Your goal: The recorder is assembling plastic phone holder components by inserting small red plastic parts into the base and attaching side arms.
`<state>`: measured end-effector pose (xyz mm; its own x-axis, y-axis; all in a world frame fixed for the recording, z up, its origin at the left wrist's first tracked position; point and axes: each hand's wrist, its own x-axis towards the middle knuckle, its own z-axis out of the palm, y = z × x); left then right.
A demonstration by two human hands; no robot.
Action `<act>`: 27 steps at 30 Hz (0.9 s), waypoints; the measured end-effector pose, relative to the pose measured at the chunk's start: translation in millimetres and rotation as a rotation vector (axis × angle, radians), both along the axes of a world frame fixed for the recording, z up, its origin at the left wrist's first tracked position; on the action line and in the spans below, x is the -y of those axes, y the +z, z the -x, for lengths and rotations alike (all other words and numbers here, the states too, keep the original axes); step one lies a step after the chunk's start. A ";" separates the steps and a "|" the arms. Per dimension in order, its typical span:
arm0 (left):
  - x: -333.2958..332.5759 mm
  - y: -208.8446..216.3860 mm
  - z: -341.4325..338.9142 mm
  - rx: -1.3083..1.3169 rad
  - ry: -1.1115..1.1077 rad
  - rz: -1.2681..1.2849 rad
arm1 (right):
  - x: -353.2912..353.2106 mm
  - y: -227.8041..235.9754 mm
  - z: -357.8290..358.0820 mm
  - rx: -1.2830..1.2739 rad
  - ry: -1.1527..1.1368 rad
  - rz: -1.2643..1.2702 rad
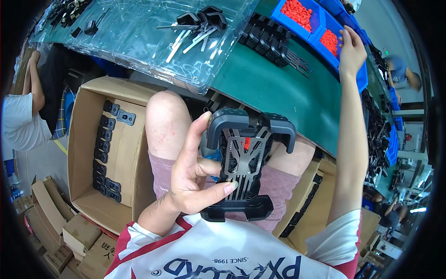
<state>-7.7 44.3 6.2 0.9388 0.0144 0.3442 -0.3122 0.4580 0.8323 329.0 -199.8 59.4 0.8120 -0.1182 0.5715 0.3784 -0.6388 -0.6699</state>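
Note:
My left hand (193, 179) is closed on a black phone holder (241, 162), upright above my lap. Its thumb lies across the slotted metal plate, and a raised finger touches the upper left clamp arm. A small red piece (247, 143) sits in the upper middle of the plate. Far to the right, my right hand (352, 51) is at the edge of a blue bin (335, 63) with small red parts (329, 43). Its fingers are loosely bent with the tips a little apart, and nothing shows between them.
Several holders (269, 39) stand in a row on the green table (288, 100). Black parts with metal strips (200, 28) lie on a clear plastic tray (139, 51). Open cardboard boxes (76, 139) with black pieces flank my legs. Another person (23, 111) sits at the left.

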 end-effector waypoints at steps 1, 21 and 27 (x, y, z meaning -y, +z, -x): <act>1.3 0.7 0.3 -0.010 -0.003 -0.008 | -0.8 0.5 18.0 -0.015 0.106 -0.217; 33.9 25.6 7.6 -0.244 -0.058 0.095 | -39.8 4.1 259.3 -0.135 0.818 -0.535; 39.6 23.5 9.6 -0.245 -0.070 0.128 | -45.1 5.5 273.0 -0.114 0.786 -0.603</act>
<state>-17.3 4.7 29.7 0.9940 -0.0246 0.1069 -0.0732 0.5777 0.8130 56.0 -154.7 64.9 0.8306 0.2317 0.5063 0.4609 0.2241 -0.8587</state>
